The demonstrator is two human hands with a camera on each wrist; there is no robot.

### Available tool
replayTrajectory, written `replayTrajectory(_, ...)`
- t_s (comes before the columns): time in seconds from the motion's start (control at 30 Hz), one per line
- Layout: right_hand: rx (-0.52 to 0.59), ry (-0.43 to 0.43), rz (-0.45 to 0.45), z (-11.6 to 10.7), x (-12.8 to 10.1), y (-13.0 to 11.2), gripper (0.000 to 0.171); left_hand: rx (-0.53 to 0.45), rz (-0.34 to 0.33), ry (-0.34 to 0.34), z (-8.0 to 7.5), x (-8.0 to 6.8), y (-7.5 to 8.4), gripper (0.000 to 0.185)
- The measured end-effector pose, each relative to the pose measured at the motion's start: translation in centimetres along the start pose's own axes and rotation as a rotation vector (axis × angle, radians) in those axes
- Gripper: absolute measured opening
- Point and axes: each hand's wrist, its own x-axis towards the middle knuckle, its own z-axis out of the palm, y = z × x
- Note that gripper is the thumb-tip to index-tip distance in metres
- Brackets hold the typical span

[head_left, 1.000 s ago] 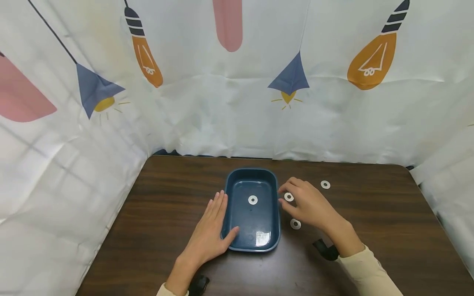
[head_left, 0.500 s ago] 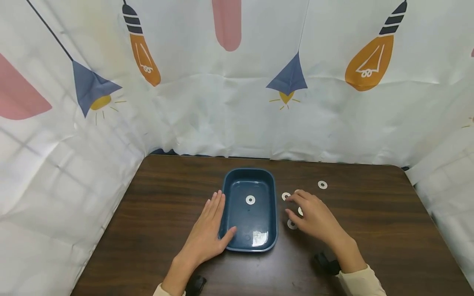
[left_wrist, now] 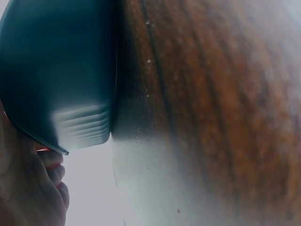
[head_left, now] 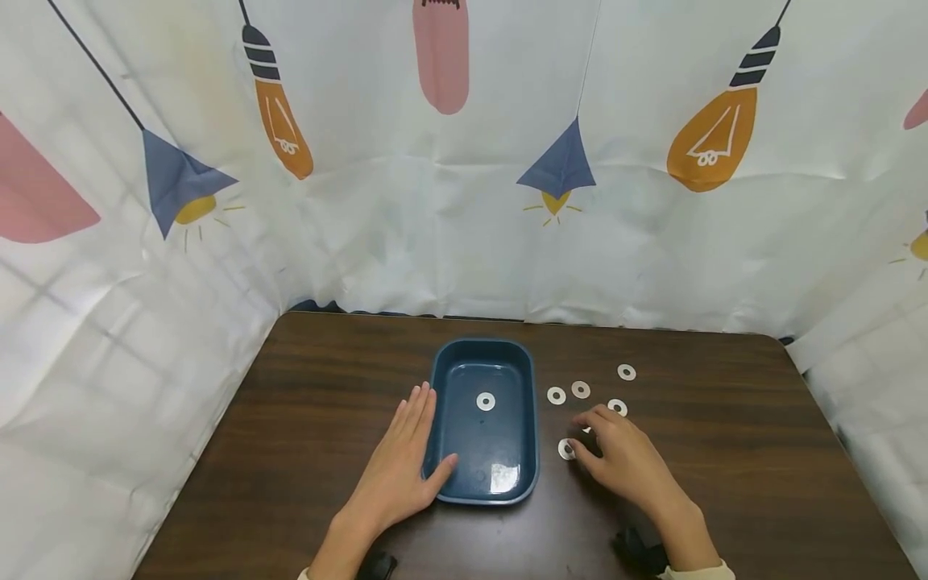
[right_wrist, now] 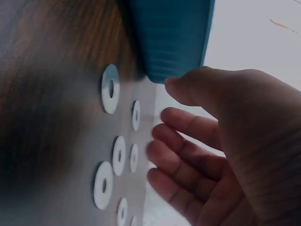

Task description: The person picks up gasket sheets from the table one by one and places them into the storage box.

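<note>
- Our left hand (head_left: 397,470) lies with straight fingers (head_left: 420,411) against the blue tray (head_left: 444,379) mid-bench.
- Our right hand (head_left: 622,458) hovers, fingers (right_wrist: 181,123) loosely spread, touching the nearest washer (head_left: 565,449) right of the tray.

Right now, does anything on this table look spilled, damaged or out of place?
Nothing stands out. One washer lies flat in the upright blue tray; others lie flat on the table beside the right hand. The left hand rests against the tray.

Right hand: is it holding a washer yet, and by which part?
No. The right hand holds nothing; its fingers hang relaxed above the washer nearest the tray. The left hand rests against the tray's side.
</note>
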Motion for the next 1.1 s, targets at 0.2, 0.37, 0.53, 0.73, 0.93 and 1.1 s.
replayTrajectory(0.2, -0.024, 0.031, -0.007, 1.2, -0.1, -0.4, 0.025, 0.005, 0.009, 0.013, -0.1, -0.5, -0.5, 0.096)
replayTrajectory(0.37, -0.096, 0.065, -0.010, 1.5, -0.4, -0.2, 0.025, 0.017, 0.038, 0.035, -0.1, -0.4, -0.5, 0.095)
replayTrajectory(0.53, -0.169, 0.061, -0.054, 1.8, -0.4, 0.1, 0.028, 0.020, 0.019, 0.048, -0.3, -0.5, -0.5, 0.097)
replayTrajectory(0.73, -0.191, 0.052, -0.041, 1.9, -0.5, 0.4, 0.035, 0.010, 0.005, 0.041, -0.1, -0.5, -0.4, 0.097)
replayTrajectory(0.93, -0.170, 0.015, -0.037, 1.8, -0.8, 0.7, 0.026, 0.013, 0.015, 0.044, 0.3, -0.3, -0.2, 0.097)
replayTrajectory(1.1, -0.143, -0.013, 0.000, 1.4, -0.5, 0.9, 0.021, -0.008, 0.033, 0.053, 0.3, -0.1, -0.2, 0.096)
